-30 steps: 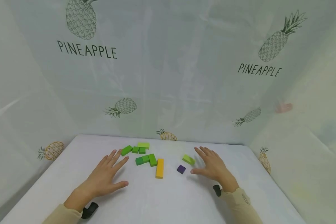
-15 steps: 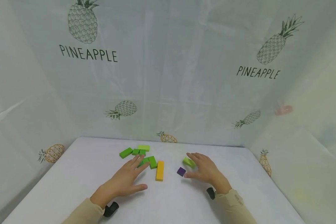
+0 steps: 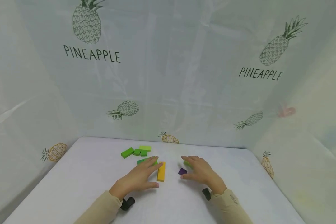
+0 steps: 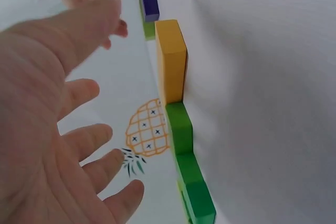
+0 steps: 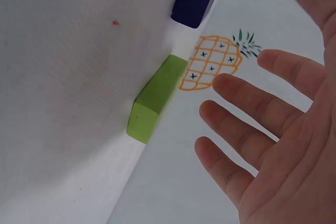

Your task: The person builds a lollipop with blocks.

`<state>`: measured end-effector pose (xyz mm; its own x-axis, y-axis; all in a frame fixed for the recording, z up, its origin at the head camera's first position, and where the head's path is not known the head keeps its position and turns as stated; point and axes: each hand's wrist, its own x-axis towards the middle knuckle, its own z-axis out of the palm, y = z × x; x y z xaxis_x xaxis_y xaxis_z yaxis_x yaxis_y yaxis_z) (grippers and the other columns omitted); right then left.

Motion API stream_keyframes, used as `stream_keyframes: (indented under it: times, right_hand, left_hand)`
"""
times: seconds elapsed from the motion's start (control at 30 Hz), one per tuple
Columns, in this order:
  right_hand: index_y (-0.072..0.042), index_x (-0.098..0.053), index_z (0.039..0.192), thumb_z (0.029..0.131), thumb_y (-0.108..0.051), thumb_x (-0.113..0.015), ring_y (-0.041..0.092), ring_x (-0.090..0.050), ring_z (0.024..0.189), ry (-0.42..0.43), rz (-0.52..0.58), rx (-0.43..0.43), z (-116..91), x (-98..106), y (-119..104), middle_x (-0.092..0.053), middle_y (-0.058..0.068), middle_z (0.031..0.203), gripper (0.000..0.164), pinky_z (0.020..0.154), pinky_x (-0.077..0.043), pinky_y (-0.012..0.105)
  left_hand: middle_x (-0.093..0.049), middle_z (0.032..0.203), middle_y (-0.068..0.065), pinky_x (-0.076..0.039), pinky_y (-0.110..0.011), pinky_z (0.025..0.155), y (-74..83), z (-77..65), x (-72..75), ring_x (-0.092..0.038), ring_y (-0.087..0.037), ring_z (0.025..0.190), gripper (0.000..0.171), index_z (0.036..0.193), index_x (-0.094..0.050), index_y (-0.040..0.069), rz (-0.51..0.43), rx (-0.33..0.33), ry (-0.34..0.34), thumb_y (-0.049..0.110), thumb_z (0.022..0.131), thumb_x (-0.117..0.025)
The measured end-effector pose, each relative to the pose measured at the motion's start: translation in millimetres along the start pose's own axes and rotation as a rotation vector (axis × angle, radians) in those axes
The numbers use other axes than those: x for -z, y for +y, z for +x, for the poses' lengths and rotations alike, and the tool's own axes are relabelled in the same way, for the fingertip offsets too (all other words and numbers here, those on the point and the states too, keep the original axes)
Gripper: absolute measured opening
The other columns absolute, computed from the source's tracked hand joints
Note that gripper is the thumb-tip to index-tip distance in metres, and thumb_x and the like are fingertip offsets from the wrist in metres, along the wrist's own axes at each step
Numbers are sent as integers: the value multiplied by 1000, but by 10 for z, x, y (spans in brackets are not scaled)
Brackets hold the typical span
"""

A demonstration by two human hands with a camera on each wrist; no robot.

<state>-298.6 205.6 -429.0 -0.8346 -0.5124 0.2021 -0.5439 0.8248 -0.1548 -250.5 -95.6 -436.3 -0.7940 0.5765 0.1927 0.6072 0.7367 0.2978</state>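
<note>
My left hand (image 3: 138,177) hovers over the table with fingers spread, holding nothing. Just beyond its fingertips lies a yellow block (image 3: 161,172), and green blocks (image 4: 181,129) sit beside that one, partly hidden by the hand in the head view. My right hand (image 3: 201,172) is also spread above the table and holds nothing. Near its thumb is a small purple block (image 3: 182,171). A light green block (image 5: 157,98) lies by its fingers, mostly covered in the head view but plain in the right wrist view.
Farther back on the left are several more green blocks, among them a long green block (image 3: 127,152) and a light green block (image 3: 145,148). The white table (image 3: 81,183) meets a pineapple-print sheet (image 3: 168,77) at its back edge.
My left hand has moved right, from the table's left side to beside the yellow block. The right hand has shifted a little left, toward the purple block. The blocks lie as before.
</note>
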Motion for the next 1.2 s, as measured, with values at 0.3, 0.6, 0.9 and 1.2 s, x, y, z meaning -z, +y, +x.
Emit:
stream_keyframes:
  times: [0.3,0.6,0.9,1.2]
  right_hand:
    - [-14,-58,131,74,-50,-77,29,-54,114,-18,-45,29,12,-23,-13,-61,8,124,70,98,-42,50]
    - [-14,-63,124,76,-44,-77,26,-56,107,-76,-59,-9,12,-39,-29,-65,4,116,59,94,-44,47]
    - [-12,-69,114,77,-37,-77,17,-56,90,-105,-30,-2,14,-72,-1,-66,-1,98,45,78,-48,37]
    - [-11,-69,112,78,-30,-77,13,-57,84,-98,-5,35,53,-102,9,-67,-5,93,39,74,-49,34]
  left_hand:
    - [-31,153,-11,-25,-52,111,17,192,-85,-25,-34,141,72,145,-43,19,-4,24,-18,47,83,-70]
    - [-40,148,-11,-23,-53,112,62,284,-119,-30,-32,138,65,140,-49,15,4,78,-40,42,85,-70]
    - [-48,142,-9,-23,-54,111,63,298,-175,-35,-33,135,49,129,-60,14,56,116,-73,37,86,-69]
    - [-49,142,-6,-22,-53,112,51,316,-194,-34,-31,136,47,127,-62,17,110,123,-78,37,85,-70]
